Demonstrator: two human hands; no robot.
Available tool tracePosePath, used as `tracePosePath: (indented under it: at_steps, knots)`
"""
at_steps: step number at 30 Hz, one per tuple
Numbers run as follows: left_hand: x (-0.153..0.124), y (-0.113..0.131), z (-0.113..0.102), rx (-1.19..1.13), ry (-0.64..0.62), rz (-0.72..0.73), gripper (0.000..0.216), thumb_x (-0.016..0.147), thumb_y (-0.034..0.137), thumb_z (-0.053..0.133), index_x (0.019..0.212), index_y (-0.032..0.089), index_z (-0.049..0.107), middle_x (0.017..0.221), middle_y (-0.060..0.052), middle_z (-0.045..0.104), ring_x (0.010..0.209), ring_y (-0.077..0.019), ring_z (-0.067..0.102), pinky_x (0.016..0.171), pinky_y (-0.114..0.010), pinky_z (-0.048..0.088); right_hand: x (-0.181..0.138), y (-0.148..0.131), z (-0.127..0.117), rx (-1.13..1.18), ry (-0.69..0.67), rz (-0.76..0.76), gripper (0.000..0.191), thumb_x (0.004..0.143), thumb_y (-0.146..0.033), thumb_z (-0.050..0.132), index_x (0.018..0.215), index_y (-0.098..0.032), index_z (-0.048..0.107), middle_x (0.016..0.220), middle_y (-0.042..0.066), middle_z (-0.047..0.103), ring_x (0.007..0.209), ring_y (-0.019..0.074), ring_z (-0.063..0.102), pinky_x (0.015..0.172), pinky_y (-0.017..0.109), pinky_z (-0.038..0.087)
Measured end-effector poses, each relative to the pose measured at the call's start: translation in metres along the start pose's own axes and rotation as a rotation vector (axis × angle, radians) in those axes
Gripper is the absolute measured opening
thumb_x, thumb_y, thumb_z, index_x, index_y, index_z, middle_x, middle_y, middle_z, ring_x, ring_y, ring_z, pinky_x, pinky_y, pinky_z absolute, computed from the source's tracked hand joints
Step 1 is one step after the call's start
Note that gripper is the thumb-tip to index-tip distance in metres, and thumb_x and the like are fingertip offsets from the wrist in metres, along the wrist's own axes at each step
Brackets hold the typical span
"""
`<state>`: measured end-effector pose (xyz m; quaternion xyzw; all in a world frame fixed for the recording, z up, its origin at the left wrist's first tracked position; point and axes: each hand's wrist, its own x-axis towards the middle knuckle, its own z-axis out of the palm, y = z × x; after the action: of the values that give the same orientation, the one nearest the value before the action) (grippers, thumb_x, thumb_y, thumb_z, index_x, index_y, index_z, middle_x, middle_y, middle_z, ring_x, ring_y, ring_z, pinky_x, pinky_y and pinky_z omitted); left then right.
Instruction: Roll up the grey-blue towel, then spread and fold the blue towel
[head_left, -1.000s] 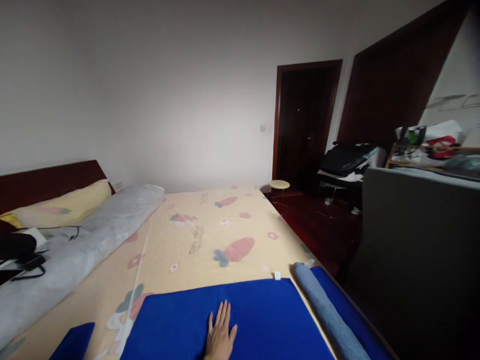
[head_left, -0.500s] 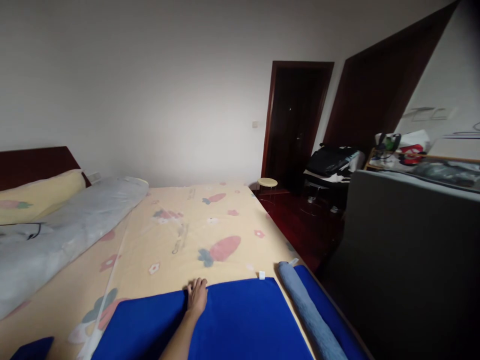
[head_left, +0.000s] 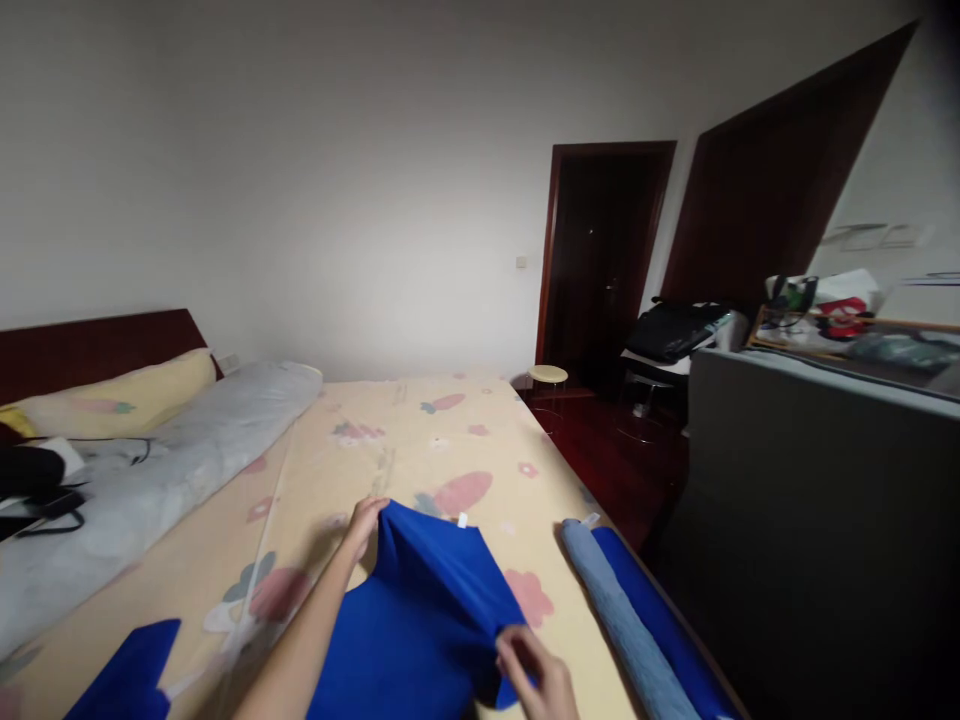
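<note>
While I lean over the bed (head_left: 420, 440), both hands grip one cloth.
Left hand (head_left: 365, 522): fingers pinched on the far corner of the blue cloth (head_left: 420, 620), lifted off the sheet.
Right hand (head_left: 536, 680): fingers closed on the cloth's near right edge.
Blue cloth: near middle of the bed, bunched between my hands, white tag (head_left: 463, 520) at its far edge.
Right of it: rolled grey-blue towel (head_left: 622, 620) along the bed's edge.
Far left: grey bolster (head_left: 172, 470), yellow pillow (head_left: 112, 400).

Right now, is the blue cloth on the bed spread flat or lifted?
Lifted, not flat. The left hand pinches the blue cloth at its far corner, the right hand its near edge; it tents above the bedsheet.
</note>
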<state>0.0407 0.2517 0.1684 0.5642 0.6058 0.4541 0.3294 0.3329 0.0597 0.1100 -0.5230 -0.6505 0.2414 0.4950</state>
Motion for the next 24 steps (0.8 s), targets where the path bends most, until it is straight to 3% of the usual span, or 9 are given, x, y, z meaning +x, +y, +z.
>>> tracePosePath:
  at_steps: [5,10,14,17,24]
  knots:
    - [-0.024,0.057,-0.067,-0.214,0.081,0.04,0.042,0.057,0.059,0.071,0.068,0.019,0.064,0.067,-0.002,0.067,0.063,-0.0148,0.06,0.062,-0.027,0.042,0.085,-0.04,-0.057,0.267,0.137,-0.006,0.044,0.064,-0.061,0.073,0.076,-0.02,0.065,0.07,0.005,0.068,0.065,0.0194,0.063,0.06,0.029,0.052]
    - [-0.059,0.107,-0.11,-0.322,0.13,0.108,0.05,0.054,0.058,0.077,0.081,0.017,0.064,0.069,0.0,0.068,0.062,-0.0134,0.06,0.065,-0.027,0.044,0.151,-0.079,-0.086,0.406,0.119,-0.042,0.057,0.061,-0.065,0.072,0.091,-0.016,0.069,0.069,0.005,0.068,0.067,0.0191,0.062,0.064,0.032,0.052]
    - [-0.082,0.139,-0.126,-0.365,0.161,0.159,0.055,0.054,0.055,0.081,0.09,0.018,0.063,0.065,0.003,0.065,0.057,-0.0112,0.058,0.063,-0.025,0.044,0.179,-0.1,-0.098,0.423,0.103,-0.072,0.057,0.063,-0.061,0.072,0.095,-0.014,0.071,0.075,0.008,0.071,0.068,0.0191,0.062,0.065,0.033,0.051]
    - [-0.094,0.155,-0.131,-0.38,0.148,0.181,0.055,0.053,0.056,0.081,0.088,0.016,0.066,0.071,-0.001,0.069,0.062,-0.0131,0.061,0.064,-0.026,0.045,0.19,-0.113,-0.103,0.428,0.128,-0.095,0.053,0.063,-0.06,0.072,0.089,-0.014,0.073,0.082,0.01,0.073,0.069,0.0186,0.062,0.065,0.033,0.051]
    - [-0.107,0.168,-0.136,-0.384,0.093,0.202,0.053,0.051,0.053,0.083,0.087,0.015,0.073,0.084,-0.008,0.075,0.074,-0.0168,0.065,0.07,-0.029,0.048,0.197,-0.129,-0.107,0.436,0.242,-0.11,0.049,0.063,-0.057,0.073,0.085,-0.014,0.072,0.08,0.009,0.072,0.066,0.0164,0.059,0.062,0.03,0.047]
